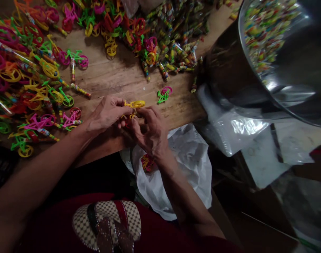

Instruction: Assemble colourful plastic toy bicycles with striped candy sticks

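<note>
My left hand (107, 114) and my right hand (149, 131) meet over the front edge of the wooden table (123, 75). Both pinch a small yellow plastic toy bicycle (134, 104), its wheel sticking up between the fingertips. Fingers of both hands are closed round it. A green and pink toy bicycle (163, 95) lies on the wood just beyond my right hand. A white plastic bag (186, 158) with something colourful inside hangs below my right wrist.
Heaps of coloured toy bicycles (25, 77) cover the table's left and back. Wrapped candy tubes (173, 45) pile at the back middle. A large metal bowl (294, 59) of small candies stands at the right, with clear plastic bags (236, 130) beneath it.
</note>
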{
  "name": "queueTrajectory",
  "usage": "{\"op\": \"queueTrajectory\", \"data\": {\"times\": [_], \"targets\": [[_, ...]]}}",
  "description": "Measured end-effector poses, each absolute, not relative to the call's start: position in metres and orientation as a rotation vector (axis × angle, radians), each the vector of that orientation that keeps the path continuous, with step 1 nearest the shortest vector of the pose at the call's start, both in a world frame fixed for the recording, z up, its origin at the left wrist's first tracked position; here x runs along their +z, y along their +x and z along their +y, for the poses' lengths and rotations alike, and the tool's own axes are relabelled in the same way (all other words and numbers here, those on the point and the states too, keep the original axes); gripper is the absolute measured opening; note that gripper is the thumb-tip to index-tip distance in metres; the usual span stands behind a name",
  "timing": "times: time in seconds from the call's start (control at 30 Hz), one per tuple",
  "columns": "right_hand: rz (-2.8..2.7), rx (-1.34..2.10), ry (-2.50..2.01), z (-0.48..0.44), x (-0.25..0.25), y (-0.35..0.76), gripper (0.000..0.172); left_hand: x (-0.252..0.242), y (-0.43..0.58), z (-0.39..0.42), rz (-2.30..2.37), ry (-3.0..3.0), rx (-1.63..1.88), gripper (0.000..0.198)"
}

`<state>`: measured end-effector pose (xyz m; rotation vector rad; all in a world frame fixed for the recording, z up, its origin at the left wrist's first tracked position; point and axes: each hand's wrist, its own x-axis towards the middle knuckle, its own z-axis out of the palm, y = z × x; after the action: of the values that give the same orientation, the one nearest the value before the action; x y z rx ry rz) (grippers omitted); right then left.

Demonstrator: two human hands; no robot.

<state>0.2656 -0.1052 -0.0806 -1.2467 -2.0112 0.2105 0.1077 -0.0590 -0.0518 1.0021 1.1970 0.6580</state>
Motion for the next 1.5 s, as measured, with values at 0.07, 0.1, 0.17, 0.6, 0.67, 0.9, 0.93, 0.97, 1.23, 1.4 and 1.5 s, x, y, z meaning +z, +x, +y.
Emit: {"op": "queueTrajectory", "data": {"times": [0.07,0.1,0.17,0.6,0.67,0.9,0.93,0.97,1.23,1.4,1.5], "targets": [[-2.003,0.202,-1.276,-0.109,-0.082,0.264,0.011,-0.052,0.108,-0.059,1.184,1.022,0.645,0.016],[-1.996,0.201,-1.283,-0.11,-0.083,0.263,0.01,-0.053,0.108,-0.059,1.173,1.031,0.642,0.017],[-1.976,0.202,-1.293,-0.112,-0.085,0.261,0.009,-0.054,0.107,-0.059,1.163,1.048,0.639,0.02],[-1.884,0.056,-1.267,-0.061,-0.062,0.276,0.014,-0.015,0.062,-0.058,1.488,1.245,0.589,0.027],[-1.928,0.099,-1.281,-0.034,-0.06,0.265,0.018,0.002,0.039,-0.061,1.689,1.457,0.586,0.029],[-2.131,0.271,-1.651,0.057,-0.049,0.173,0.029,0.036,-0.006,-0.065,2.171,1.836,0.482,0.035],[-2.133,0.29,-1.72,0.066,-0.047,0.162,0.033,0.036,-0.008,-0.063,2.214,1.869,0.423,0.035],[-2.137,0.306,-1.769,0.073,-0.045,0.153,0.034,0.036,-0.008,-0.061,2.265,1.91,0.33,0.036],[-2.244,0.344,-1.668,0.042,-0.054,0.187,0.027,0.039,0.003,-0.059,2.535,1.987,-0.095,0.056],[-2.008,0.37,-1.199,-0.008,-0.079,0.239,0.03,0.05,0.012,-0.07,2.49,2.09,0.229,0.043],[-1.933,0.416,-1.025,-0.025,-0.083,0.249,0.031,0.042,0.033,-0.068,2.146,2.066,0.49,0.034]]}}
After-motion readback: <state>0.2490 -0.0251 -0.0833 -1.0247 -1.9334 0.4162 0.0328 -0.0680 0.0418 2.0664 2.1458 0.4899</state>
